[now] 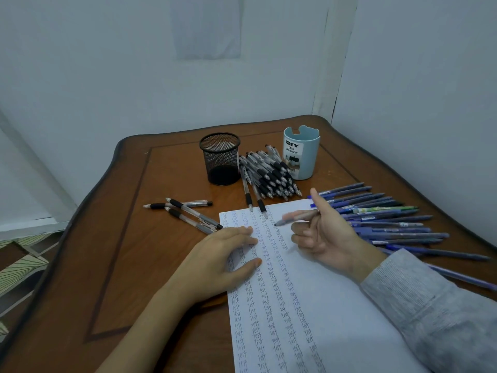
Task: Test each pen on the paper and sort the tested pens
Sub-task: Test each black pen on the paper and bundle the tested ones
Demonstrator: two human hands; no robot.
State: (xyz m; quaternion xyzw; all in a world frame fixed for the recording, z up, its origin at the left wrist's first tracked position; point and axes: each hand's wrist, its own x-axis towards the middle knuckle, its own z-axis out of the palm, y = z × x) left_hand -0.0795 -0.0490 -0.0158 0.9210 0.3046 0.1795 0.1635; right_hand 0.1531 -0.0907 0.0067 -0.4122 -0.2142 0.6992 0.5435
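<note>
Presses the left hand [226, 254] flat on the near-left part of the paper [322, 305], fingers straight, thumb spread. Sheet lengthwise away from the body on the tabletop [129, 265], with columns of handwritten "test" down its left half. Just beyond, grips a pen [295, 218] in the curled fingers of the right hand [325, 238], thumb up. Pen blurred, above the sheet's far end, long axis roughly left to right, tip pointing left. To the right of the sheet, a row of blue pens [390, 219] side by side, long axes mostly left to right. To the left of its far corner, three black-grip pens [188, 211], loosely crossed. Farther back, a pile of black-grip pens [271, 173], tips toward the near side, two of them reaching onto the sheet's far edge. Farthest, flanking the pile: a black mesh cup [220, 158] on the left, only its dark bottom showing through; a pale blue organizer cup [301, 154] on the right, labelled "DIY Desk Organizer", contents impossible to tell.
</note>
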